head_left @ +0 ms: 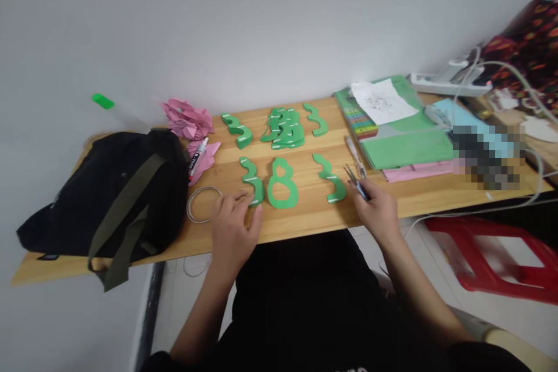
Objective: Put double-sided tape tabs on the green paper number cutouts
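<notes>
Head view: a wooden worktop (307,216) runs across the frame against a pale wall. Green paper shapes lie in two rows in the middle of the frame. In the row nearer the person, a wavy shape (258,187) is on the left, an 8 shape (282,180) is in the centre, and another wavy shape (338,187) is on the right. Behind them, a pile of green shapes (288,136) sits between two more wavy ones.

The left hand (233,224) has bent fingers, with the tips at the bottom of the left wavy shape; I cannot tell if it pinches it. The right hand (378,207) grips a pointy tool (352,176) that looks like tweezers, just beside the right wavy shape.

A black bag (108,171) is at the left of the frame, with crumpled pink paper (187,119) and a glue tube (199,157) next to it. Right of the shapes are a pen (355,154) and flat green paper (405,148). A red stool (483,267) is at the lower right
</notes>
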`<state>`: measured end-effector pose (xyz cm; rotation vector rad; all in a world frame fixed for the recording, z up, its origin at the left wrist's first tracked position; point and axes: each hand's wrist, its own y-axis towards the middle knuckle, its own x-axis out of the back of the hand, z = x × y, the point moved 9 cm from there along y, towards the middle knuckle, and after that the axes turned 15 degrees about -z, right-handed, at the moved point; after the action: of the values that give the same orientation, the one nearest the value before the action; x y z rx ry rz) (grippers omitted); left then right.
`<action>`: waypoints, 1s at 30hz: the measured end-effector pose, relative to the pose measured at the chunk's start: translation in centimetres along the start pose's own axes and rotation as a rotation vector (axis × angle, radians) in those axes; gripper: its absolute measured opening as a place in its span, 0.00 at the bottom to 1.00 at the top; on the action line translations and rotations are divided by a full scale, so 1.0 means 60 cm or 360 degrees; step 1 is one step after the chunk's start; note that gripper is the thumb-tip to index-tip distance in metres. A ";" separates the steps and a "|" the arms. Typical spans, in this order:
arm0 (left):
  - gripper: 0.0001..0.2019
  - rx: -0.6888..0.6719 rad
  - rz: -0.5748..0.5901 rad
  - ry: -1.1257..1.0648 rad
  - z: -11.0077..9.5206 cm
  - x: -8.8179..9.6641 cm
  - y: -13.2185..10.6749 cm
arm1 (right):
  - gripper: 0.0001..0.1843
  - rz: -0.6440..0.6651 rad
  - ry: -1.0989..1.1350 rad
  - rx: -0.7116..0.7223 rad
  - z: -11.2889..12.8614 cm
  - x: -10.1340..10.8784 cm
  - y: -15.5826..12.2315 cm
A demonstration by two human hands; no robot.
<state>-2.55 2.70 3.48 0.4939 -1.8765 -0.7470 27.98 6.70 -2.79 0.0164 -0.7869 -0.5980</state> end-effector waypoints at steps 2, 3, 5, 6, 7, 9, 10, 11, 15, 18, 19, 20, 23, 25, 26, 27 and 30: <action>0.12 -0.0028 0.0113 -0.0043 -0.013 -0.020 -0.013 | 0.17 0.0088 -0.0201 0.0116 0.002 -0.003 -0.006; 0.14 -0.0059 0.0190 -0.0080 -0.025 -0.034 -0.019 | 0.16 0.0146 -0.0216 0.0142 0.001 -0.008 -0.009; 0.17 -0.0135 0.0383 -0.0152 -0.053 -0.063 -0.031 | 0.15 0.0222 -0.0124 0.0139 0.001 -0.014 -0.015; 0.18 -0.0171 0.0484 -0.0182 -0.066 -0.077 -0.039 | 0.16 0.0231 -0.0052 0.0111 0.000 -0.016 -0.016; 0.19 -0.0204 0.0571 -0.0201 -0.076 -0.088 -0.046 | 0.16 0.0224 0.0021 0.0070 -0.001 -0.015 -0.017; 0.21 -0.0246 0.0675 -0.0214 -0.089 -0.100 -0.059 | 0.17 0.0181 0.0137 -0.0026 -0.004 -0.012 -0.016; 0.22 -0.0256 0.0696 -0.0219 -0.090 -0.103 -0.063 | 0.17 0.0158 0.0185 -0.0072 -0.005 -0.010 -0.016; 0.22 -0.0256 0.0701 -0.0224 -0.090 -0.104 -0.067 | 0.17 0.0140 0.0232 -0.0113 -0.004 -0.008 -0.015; 0.23 -0.0120 0.0557 -0.0225 -0.073 -0.098 -0.059 | 0.17 0.0271 0.0441 -0.0188 0.025 -0.022 -0.020; 0.27 0.0014 0.0355 -0.0178 -0.070 -0.094 -0.036 | 0.21 0.0523 0.0565 -0.0248 0.059 -0.055 -0.033; 0.27 0.0025 0.0343 -0.0159 -0.075 -0.099 -0.031 | 0.23 0.0614 0.0606 -0.0308 0.067 -0.069 -0.038; 0.26 0.0019 0.0365 -0.0144 -0.084 -0.108 -0.027 | 0.26 0.0696 0.0652 -0.0389 0.074 -0.083 -0.042; 0.22 -0.0037 0.0542 -0.0148 -0.113 -0.145 -0.028 | 0.31 0.0850 0.0777 -0.0674 0.082 -0.117 -0.052; 0.23 -0.0054 0.0643 -0.0198 -0.126 -0.162 -0.032 | 0.31 0.0846 0.0803 -0.0812 0.079 -0.127 -0.051; 0.23 -0.0056 0.0673 -0.0238 -0.129 -0.166 -0.033 | 0.31 0.0834 0.0803 -0.0850 0.077 -0.130 -0.050; 0.24 -0.0059 0.0683 -0.0288 -0.130 -0.164 -0.033 | 0.30 0.0824 0.0798 -0.0871 0.074 -0.131 -0.048; 0.25 -0.0075 0.0565 -0.0432 -0.113 -0.128 -0.022 | 0.29 0.0777 0.0772 -0.0838 0.065 -0.127 -0.038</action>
<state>6.73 4.74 -0.49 0.0226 -2.1166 -0.6398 20.05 9.48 -5.59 -0.4853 -0.1310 -0.2978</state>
